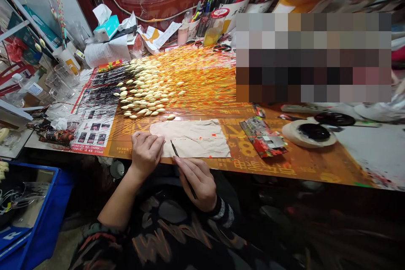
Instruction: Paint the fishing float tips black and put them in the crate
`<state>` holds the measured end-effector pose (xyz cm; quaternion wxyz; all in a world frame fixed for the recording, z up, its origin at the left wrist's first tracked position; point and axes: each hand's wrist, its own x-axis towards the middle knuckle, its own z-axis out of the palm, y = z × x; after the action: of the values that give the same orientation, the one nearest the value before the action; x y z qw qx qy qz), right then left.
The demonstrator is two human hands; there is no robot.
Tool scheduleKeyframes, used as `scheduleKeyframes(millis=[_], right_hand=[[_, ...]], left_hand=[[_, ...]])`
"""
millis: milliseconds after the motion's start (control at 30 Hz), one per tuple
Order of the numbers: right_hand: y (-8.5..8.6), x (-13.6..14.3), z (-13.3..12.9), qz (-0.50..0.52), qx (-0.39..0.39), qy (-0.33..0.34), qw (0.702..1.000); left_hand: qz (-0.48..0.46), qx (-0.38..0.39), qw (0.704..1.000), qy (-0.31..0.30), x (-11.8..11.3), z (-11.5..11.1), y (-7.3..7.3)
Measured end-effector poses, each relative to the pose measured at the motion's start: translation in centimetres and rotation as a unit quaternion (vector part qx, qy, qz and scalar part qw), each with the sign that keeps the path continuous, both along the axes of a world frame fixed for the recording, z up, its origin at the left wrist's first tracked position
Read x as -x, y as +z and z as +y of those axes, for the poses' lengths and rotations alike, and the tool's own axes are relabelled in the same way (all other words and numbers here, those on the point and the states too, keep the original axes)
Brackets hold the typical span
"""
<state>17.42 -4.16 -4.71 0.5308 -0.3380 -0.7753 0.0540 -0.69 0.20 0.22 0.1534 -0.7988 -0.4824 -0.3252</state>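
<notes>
The right hand (196, 181) is pinching a thin brush (182, 168) between its fingers, tip resting on the paper sheet (193, 137) at the table (303, 164) edge. The left hand (146, 150) is lying on the sheet's left end, fingers curled together, seemingly holding something thin. I judge the painting step is underway, and the next stroke needs a steady tip.

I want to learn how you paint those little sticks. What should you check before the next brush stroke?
1. Brush in the right hand: ok, held like a pen.
2. Left hand steadying a thin stick on the cloth: ok, fingers pressed at the cloth's left edge.
3. Brush tip over the cloth: ok.
4. Paint on the tip: cannot tell, too small.
5. Pile of cream floats away from the hands: ok.
6. Black dish within reach: ok, probably, off to the right.
</notes>
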Motion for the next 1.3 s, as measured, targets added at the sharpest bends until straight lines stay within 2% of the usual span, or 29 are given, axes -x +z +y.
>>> scheduleKeyframes(millis=[233,633,1300], right_hand=[[0.0,-0.1,-0.1,-0.011,0.008,-0.004,1.0],[0.2,0.5,-0.1,0.012,0.0,0.028,1.0],[0.2,0.9,-0.1,-0.006,0.006,0.006,1.0]], left_hand=[[-0.004,-0.007,1.0,-0.001,0.1,0.0,0.0],[-0.019,-0.018,1.0,0.005,0.6,-0.4,0.2],[-0.02,0.008,1.0,0.022,0.7,-0.5,-0.1]])
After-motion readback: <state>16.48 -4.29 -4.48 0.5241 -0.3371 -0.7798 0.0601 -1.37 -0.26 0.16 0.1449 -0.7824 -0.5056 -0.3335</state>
